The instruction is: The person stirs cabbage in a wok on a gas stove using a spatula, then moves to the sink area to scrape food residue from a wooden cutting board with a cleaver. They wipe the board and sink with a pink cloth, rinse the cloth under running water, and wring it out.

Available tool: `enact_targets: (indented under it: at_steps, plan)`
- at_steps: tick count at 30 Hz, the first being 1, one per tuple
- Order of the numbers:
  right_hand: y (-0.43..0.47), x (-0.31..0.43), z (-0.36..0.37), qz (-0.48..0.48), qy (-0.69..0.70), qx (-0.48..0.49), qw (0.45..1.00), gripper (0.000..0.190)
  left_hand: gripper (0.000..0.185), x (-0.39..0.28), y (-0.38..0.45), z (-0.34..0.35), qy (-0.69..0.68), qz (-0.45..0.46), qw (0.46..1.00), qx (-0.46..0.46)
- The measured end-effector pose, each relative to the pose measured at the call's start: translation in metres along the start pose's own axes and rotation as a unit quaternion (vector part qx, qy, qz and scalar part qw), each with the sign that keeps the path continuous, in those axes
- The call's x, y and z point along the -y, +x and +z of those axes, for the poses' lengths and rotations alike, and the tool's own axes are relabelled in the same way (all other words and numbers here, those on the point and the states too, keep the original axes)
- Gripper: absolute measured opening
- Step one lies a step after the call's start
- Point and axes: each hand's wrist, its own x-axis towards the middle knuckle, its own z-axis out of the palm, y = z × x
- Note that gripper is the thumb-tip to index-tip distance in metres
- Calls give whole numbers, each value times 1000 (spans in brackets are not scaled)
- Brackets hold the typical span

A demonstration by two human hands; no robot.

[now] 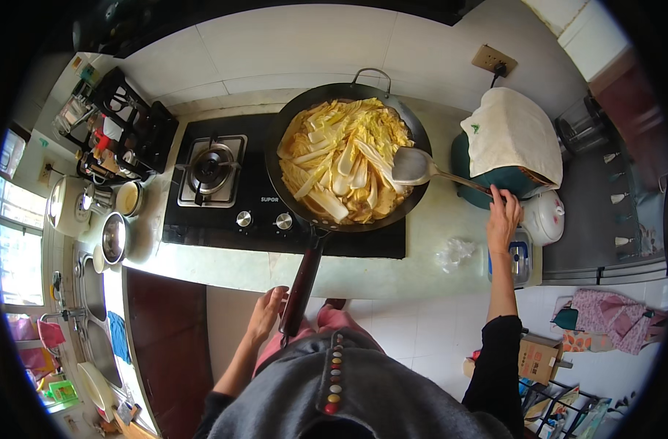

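A large dark wok (349, 217) filled with napa cabbage (345, 159) in brownish liquid stands over the right side of the black gas hob (229, 236). My right hand (504, 217) is closed on the handle of a metal spatula (413, 166), right of the wok. The spatula's broad blade rests over the cabbage near the wok's right rim. My left hand (269, 311) is beside the wok's long brown handle (305, 274), fingers curled near it; whether they touch the handle is hard to tell.
A cloth-covered green appliance (465, 164), a white lidded pot (543, 218), a clip-lid container (521, 258) and crumpled clear plastic (455, 253) lie to the right. At left are a bare burner (208, 167), a steel bowl (114, 237), a bottle rack (158, 137) and a sink (98, 340).
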Motion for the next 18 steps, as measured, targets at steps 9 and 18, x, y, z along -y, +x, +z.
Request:
enact_targets:
  at_steps: [9, 18]
  plan:
    - [-76, 75, -19, 103, 236, -46, 965, 36, 52, 21, -11, -1, -31, -7, 998, -52]
    - [-206, 239, -48, 181, 506, 181, 824, 25, 68, 31, -50, -58, -140, 58, 988, -17]
